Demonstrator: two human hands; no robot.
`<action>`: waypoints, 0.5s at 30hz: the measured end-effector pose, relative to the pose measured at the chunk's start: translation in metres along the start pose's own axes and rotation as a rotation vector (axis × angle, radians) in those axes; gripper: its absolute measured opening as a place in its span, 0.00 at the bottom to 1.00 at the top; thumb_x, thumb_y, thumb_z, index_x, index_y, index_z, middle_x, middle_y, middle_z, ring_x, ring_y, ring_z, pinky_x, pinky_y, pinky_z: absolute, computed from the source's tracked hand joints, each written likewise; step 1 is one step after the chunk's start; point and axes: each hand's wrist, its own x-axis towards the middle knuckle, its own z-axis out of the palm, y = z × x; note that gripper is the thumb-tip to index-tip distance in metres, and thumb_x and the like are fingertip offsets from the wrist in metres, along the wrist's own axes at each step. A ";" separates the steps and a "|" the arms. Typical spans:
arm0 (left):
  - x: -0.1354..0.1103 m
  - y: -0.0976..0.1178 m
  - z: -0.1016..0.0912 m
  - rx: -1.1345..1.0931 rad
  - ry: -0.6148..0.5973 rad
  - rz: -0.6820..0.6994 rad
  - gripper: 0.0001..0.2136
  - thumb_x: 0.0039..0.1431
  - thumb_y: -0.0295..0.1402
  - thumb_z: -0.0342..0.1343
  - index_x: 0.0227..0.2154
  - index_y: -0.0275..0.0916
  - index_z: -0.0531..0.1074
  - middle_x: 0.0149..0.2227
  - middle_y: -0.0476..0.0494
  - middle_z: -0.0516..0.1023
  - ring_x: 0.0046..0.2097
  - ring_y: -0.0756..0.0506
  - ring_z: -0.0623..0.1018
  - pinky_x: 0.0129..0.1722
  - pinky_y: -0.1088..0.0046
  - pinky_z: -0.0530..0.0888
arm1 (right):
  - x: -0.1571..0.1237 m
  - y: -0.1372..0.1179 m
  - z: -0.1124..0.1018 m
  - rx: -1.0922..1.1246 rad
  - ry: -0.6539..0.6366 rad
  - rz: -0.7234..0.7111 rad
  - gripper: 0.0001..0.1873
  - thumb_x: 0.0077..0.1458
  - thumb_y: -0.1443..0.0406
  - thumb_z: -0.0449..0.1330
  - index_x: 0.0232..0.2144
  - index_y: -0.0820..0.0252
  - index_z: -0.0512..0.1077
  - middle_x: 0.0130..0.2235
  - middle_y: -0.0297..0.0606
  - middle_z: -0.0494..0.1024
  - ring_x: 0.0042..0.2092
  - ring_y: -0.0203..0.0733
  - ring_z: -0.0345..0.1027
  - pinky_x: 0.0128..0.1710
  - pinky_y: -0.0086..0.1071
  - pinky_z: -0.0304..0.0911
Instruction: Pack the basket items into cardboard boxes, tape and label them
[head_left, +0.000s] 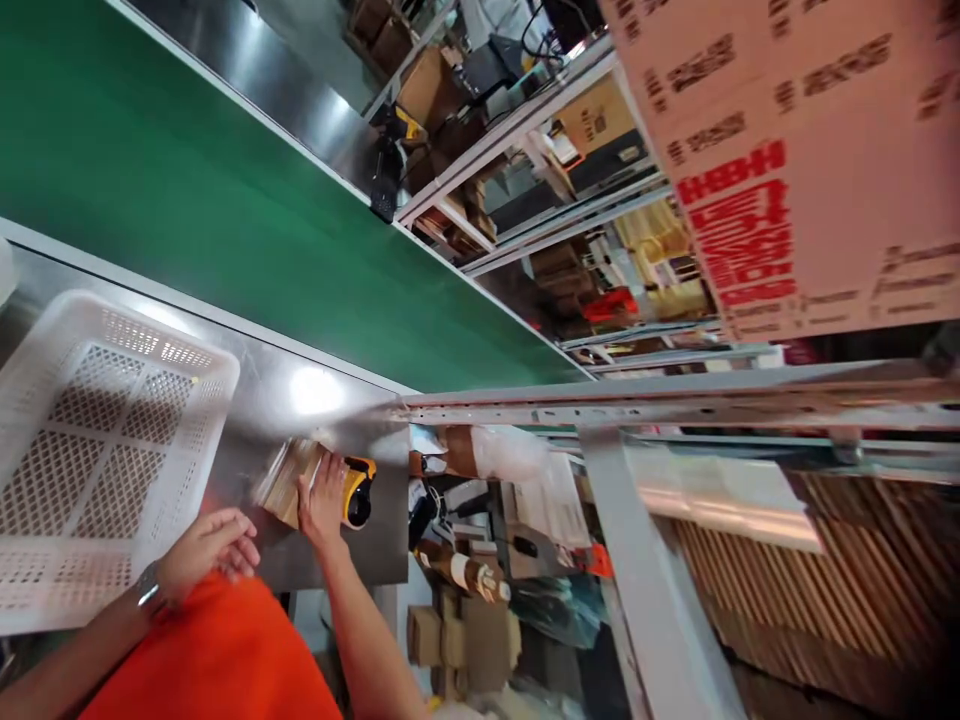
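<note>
My left hand [210, 548], with a watch on its wrist, hovers between the white crate [225, 375] and my orange top. Its fingers are loosely stretched and it holds nothing. On the metal table, my right hand [324, 500] grips the right end of a small brown cardboard box [289, 480], its thumb over the upper face. The box's left side is blurred. Just right of these fingers lies a yellow and black device [358, 492]; its exact kind is unclear. The white plastic crate has a grid bottom and stands left of the box.
A green conveyor belt [225, 220] runs diagonally beyond the metal table [375, 545]. A grey metal frame [637, 570] stands to the right, beside stacked flat cardboard [772, 570]. A large printed carton [847, 200] looms at upper right. Shelves below hold boxes and a bottle [469, 572].
</note>
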 end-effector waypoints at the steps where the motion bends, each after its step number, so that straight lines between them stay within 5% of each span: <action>1: 0.002 0.001 0.000 0.000 -0.008 0.000 0.36 0.46 0.69 0.73 0.37 0.39 0.74 0.32 0.43 0.86 0.32 0.46 0.84 0.32 0.73 0.73 | -0.002 0.001 0.001 0.003 0.007 0.006 0.46 0.80 0.46 0.39 0.84 0.71 0.36 0.85 0.62 0.41 0.85 0.64 0.31 0.81 0.68 0.42; 7: 0.008 0.007 -0.001 0.009 0.027 0.024 0.35 0.47 0.68 0.73 0.38 0.40 0.74 0.33 0.43 0.86 0.32 0.46 0.84 0.32 0.74 0.72 | -0.003 0.002 0.008 0.074 0.066 -0.009 0.44 0.80 0.48 0.40 0.85 0.63 0.33 0.85 0.58 0.40 0.86 0.63 0.32 0.80 0.71 0.44; 15: -0.002 -0.003 0.009 0.039 0.101 0.121 0.37 0.42 0.69 0.74 0.37 0.40 0.75 0.31 0.45 0.86 0.30 0.47 0.84 0.29 0.75 0.72 | -0.003 0.017 -0.013 0.177 0.033 -0.214 0.40 0.79 0.49 0.48 0.81 0.64 0.57 0.83 0.58 0.54 0.84 0.68 0.45 0.80 0.67 0.50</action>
